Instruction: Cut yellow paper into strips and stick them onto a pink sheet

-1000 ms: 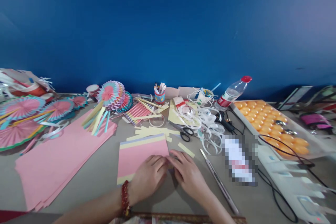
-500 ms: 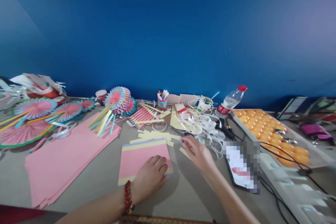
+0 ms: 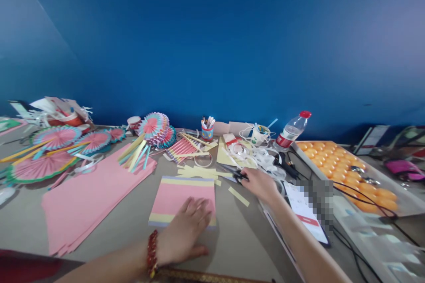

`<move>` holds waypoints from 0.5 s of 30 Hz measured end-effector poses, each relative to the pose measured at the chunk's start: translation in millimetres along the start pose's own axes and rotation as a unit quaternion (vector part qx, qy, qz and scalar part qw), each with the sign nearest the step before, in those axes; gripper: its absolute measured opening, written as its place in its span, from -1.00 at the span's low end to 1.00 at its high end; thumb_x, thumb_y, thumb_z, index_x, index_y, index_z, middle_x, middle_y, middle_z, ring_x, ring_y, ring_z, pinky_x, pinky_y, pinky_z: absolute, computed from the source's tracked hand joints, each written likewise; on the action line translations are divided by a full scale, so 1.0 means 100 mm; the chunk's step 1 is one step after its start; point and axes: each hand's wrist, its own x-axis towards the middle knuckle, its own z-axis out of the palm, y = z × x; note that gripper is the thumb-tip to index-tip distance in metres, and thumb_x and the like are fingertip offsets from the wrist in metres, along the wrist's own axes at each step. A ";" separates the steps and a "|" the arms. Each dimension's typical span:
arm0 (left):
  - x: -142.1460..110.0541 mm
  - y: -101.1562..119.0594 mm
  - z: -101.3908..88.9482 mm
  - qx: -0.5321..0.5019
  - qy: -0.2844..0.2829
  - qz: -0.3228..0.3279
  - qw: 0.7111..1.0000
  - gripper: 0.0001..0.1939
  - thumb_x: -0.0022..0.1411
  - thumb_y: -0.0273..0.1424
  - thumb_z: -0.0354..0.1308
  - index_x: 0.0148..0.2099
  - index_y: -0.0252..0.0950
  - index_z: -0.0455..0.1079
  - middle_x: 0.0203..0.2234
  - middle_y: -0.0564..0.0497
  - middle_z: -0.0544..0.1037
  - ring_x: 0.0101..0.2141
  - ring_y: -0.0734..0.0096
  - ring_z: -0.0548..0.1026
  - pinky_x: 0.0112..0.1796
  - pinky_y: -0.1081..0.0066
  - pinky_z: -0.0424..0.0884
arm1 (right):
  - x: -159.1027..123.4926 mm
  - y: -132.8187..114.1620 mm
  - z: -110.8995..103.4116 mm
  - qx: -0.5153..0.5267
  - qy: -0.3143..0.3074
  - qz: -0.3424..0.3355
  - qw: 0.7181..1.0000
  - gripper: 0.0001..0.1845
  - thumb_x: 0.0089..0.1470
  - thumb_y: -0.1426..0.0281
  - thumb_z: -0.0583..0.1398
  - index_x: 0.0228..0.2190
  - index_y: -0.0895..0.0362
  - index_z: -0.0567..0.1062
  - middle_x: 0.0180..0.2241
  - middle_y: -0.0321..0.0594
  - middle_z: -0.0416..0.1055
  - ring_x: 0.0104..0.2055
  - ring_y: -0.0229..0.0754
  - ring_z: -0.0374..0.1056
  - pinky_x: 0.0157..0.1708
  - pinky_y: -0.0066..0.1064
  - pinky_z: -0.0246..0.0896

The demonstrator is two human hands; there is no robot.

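Note:
A pink paper sheet with yellow and lilac bands along two opposite edges lies flat in front of me. My left hand, a red bead bracelet at its wrist, rests on its right part with fingers stretched out and thumb apart. To the right, the fingers of my right hand are closed on the black handles of a pair of scissors. The blades point left, beside loose yellow paper strips. One short yellow strip lies on the table just below the scissors.
Pink paper sheets are stacked at left, below folded paper fans. Behind stand a pencil cup and a bottle. White ribbon, a phone, cables and a tray of orange balls fill the right side.
My right hand has moved right, from the yellow strips to the scissors' handles. My left hand's fingers have straightened and spread on the banded sheet. The view has tilted slightly.

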 end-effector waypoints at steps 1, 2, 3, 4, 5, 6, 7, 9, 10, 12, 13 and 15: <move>-0.04 0.00 0.00 0.002 -0.009 0.004 1.000 -0.16 0.22 0.07 0.17 0.36 -0.29 0.05 0.35 -0.26 0.06 0.33 -0.09 0.00 0.26 -0.15 -0.06 | -0.02 0.05 -0.05 0.021 -0.005 -0.002 1.000 -0.85 -0.02 0.45 0.19 -0.36 0.05 0.55 -0.33 -0.21 0.55 -0.29 -0.08 0.46 -0.42 -0.44 0.08; -0.08 0.00 0.00 0.005 -0.012 0.006 1.000 -0.15 0.22 0.05 0.18 0.37 -0.29 0.04 0.35 -0.24 0.07 0.32 -0.07 0.02 0.26 -0.12 -0.04 | -0.03 0.10 -0.10 0.043 -0.009 -0.004 0.999 -0.85 -0.02 0.43 0.20 -0.36 0.04 0.55 -0.34 -0.24 0.55 -0.32 -0.10 0.45 -0.44 -0.45 0.06; -0.11 0.00 0.00 0.006 -0.011 0.004 1.000 -0.16 0.21 0.02 0.21 0.37 -0.28 0.05 0.34 -0.22 0.10 0.31 -0.06 0.06 0.26 -0.10 -0.02 | -0.03 0.15 -0.14 0.066 -0.012 -0.007 0.998 -0.86 -0.04 0.41 0.21 -0.36 0.03 0.55 -0.36 -0.27 0.55 -0.35 -0.12 0.44 -0.46 -0.45 0.06; -0.14 0.01 -0.01 0.006 -0.005 0.002 1.000 -0.17 0.21 0.00 0.23 0.36 -0.28 0.06 0.33 -0.20 0.14 0.29 -0.03 0.10 0.26 -0.08 0.00 | -0.04 0.18 -0.17 0.090 -0.015 -0.008 0.996 -0.86 -0.05 0.40 0.21 -0.37 0.03 0.55 -0.38 -0.28 0.54 -0.38 -0.13 0.43 -0.47 -0.45 0.07; -0.16 0.02 -0.02 0.004 0.001 -0.001 1.000 -0.18 0.20 -0.02 0.25 0.35 -0.27 0.07 0.30 -0.18 0.19 0.27 -0.01 0.15 0.25 -0.06 0.03 | -0.03 0.21 -0.20 0.115 -0.018 -0.010 0.993 -0.85 -0.06 0.37 0.21 -0.36 0.04 0.54 -0.41 -0.29 0.53 -0.41 -0.14 0.41 -0.48 -0.45 0.09; -0.17 0.04 -0.02 0.003 0.008 -0.002 1.000 -0.20 0.20 -0.03 0.26 0.34 -0.27 0.09 0.28 -0.17 0.24 0.24 0.01 0.19 0.25 -0.04 0.06 | -0.03 0.22 -0.22 0.140 -0.020 -0.012 0.990 -0.84 -0.05 0.35 0.21 -0.35 0.06 0.54 -0.43 -0.29 0.52 -0.44 -0.15 0.40 -0.49 -0.44 0.12; -0.18 0.05 -0.03 0.004 0.012 -0.001 1.000 -0.21 0.20 -0.03 0.26 0.33 -0.27 0.10 0.25 -0.16 0.28 0.21 0.02 0.22 0.24 -0.03 0.09 | -0.03 0.22 -0.24 0.160 -0.021 -0.015 0.987 -0.80 -0.02 0.32 0.19 -0.31 0.08 0.54 -0.44 -0.28 0.52 -0.45 -0.15 0.40 -0.49 -0.43 0.16; -0.19 0.06 -0.02 0.011 0.016 0.002 1.000 -0.25 0.21 -0.04 0.26 0.30 -0.29 0.15 0.20 -0.16 0.34 0.17 0.04 0.27 0.22 0.01 0.13 | -0.07 0.16 -0.25 0.240 -0.021 -0.025 0.970 -0.69 0.06 0.25 0.15 -0.20 0.12 0.53 -0.37 -0.21 0.54 -0.43 -0.15 0.42 -0.47 -0.39 0.26; -0.20 0.07 -0.02 0.017 0.016 0.005 1.000 -0.29 0.23 -0.06 0.25 0.28 -0.30 0.18 0.18 -0.15 0.36 0.16 0.05 0.29 0.21 0.03 0.15 | -0.11 0.11 -0.24 0.290 -0.023 -0.031 0.956 -0.64 0.11 0.22 0.12 -0.13 0.13 0.52 -0.30 -0.15 0.55 -0.40 -0.15 0.44 -0.44 -0.37 0.31; -0.21 0.06 -0.01 0.030 0.017 0.013 0.999 -0.38 0.26 -0.13 0.25 0.24 -0.32 0.23 0.15 -0.15 0.40 0.15 0.09 0.31 0.20 0.09 0.17 | -0.23 -0.02 -0.16 0.484 -0.048 -0.034 0.873 -0.56 0.10 0.15 0.18 -0.08 0.16 0.51 -0.21 -0.05 0.54 -0.39 -0.15 0.44 -0.38 -0.30 0.38; -0.22 0.05 -0.01 0.035 0.016 0.020 0.999 -0.42 0.27 -0.16 0.25 0.22 -0.32 0.25 0.14 -0.16 0.40 0.16 0.10 0.30 0.20 0.11 0.18 | -0.30 -0.08 -0.10 0.532 -0.077 -0.035 0.842 -0.54 0.07 0.11 0.24 -0.09 0.15 0.52 -0.22 -0.05 0.53 -0.40 -0.16 0.44 -0.37 -0.30 0.39; -0.25 0.03 -0.02 0.033 0.008 0.037 0.999 -0.41 0.26 -0.12 0.25 0.22 -0.31 0.26 0.17 -0.18 0.38 0.19 0.09 0.28 0.21 0.12 0.17 | -0.44 -0.21 0.09 0.545 -0.110 -0.038 0.830 -0.56 0.06 0.06 0.25 -0.17 0.14 0.52 -0.26 -0.09 0.53 -0.41 -0.18 0.44 -0.39 -0.32 0.40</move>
